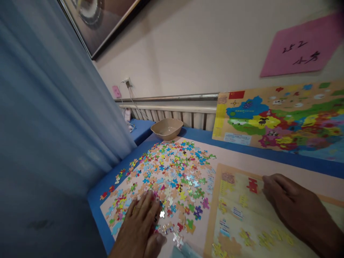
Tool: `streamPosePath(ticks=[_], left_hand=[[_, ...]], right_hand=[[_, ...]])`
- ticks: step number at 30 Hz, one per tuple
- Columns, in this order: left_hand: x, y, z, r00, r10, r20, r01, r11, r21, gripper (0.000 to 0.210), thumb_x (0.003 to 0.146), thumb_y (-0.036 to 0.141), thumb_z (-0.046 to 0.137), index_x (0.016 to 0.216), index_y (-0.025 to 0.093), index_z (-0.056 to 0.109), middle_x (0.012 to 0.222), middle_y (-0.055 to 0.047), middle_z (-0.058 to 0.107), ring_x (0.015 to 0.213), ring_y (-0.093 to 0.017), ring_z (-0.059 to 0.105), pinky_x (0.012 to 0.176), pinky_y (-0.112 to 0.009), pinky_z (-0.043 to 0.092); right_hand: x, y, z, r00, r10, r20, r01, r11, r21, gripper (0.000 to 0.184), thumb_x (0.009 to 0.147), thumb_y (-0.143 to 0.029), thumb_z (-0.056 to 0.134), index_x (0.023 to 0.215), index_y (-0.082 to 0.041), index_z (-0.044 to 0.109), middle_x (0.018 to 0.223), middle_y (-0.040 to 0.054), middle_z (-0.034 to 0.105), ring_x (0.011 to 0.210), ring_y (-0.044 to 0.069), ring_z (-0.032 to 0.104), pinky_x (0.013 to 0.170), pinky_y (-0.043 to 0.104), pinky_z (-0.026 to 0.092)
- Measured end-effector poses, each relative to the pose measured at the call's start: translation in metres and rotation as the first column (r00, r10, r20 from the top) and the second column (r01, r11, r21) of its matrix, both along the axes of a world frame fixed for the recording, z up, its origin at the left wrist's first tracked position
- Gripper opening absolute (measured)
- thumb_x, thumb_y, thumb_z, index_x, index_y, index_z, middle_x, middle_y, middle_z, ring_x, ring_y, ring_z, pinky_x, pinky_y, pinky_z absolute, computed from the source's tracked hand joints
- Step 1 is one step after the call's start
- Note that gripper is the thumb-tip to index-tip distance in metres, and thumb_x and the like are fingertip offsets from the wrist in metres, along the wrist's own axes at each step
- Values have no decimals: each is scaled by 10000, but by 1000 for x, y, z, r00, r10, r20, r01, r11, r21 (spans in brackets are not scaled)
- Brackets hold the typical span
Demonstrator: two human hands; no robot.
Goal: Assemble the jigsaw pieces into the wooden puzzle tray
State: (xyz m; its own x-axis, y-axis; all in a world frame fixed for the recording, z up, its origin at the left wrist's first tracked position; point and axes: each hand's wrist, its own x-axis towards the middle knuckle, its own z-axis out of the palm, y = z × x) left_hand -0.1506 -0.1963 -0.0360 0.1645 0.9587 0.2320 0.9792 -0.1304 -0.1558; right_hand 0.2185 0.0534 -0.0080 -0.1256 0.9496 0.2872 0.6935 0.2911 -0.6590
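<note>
My left hand [141, 222] lies with fingers stretched out over a spread of loose jigsaw pieces [172, 168] in many colours. Some of those pieces are hidden beneath it. Over a pale puzzle board [258, 218] with a tan border, my right hand [291, 200] is closed, fingers curled in. Whatever it may hold is hidden. Just left of its fingertips, a red joined piece [252, 185] lies on the board. Several yellow pieces [266, 239] sit lower on the same board, and a tan cluster [229, 246] lies near its lower left corner.
A beige basin [167, 129] stands at the back of the blue surface [199, 133]. A coloured map picture [279, 122] leans by the rail [172, 97] at the right. A blue curtain [53, 107] hangs at the left. Pale blue plastic [185, 252] shows at the near edge.
</note>
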Motion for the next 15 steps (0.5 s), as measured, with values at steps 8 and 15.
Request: streamPosePath(ticks=[8,15], left_hand=[[3,33,-5,987,115,116,-93,980,-174,725,1084,581,435,1703,302,182,1737,-110,195,1589,-403,300,1211,-733,354],[3,62,12,957,224,186,-160,938,-307,705,1083,664,330,1691,325,220,1751,-62,120,1630,-347,189,1293,-691,207]], right_hand=[[0,1,0,1000,1,3,-1,999,-38,446,839,-681,348,629,-299,446,560,18,556,534,239,556,557,374,450],[-3,3,0,1000,-18,2,18,999,48,488,824,-709,340,592,-290,434,518,9,539,489,223,550,508,350,436]])
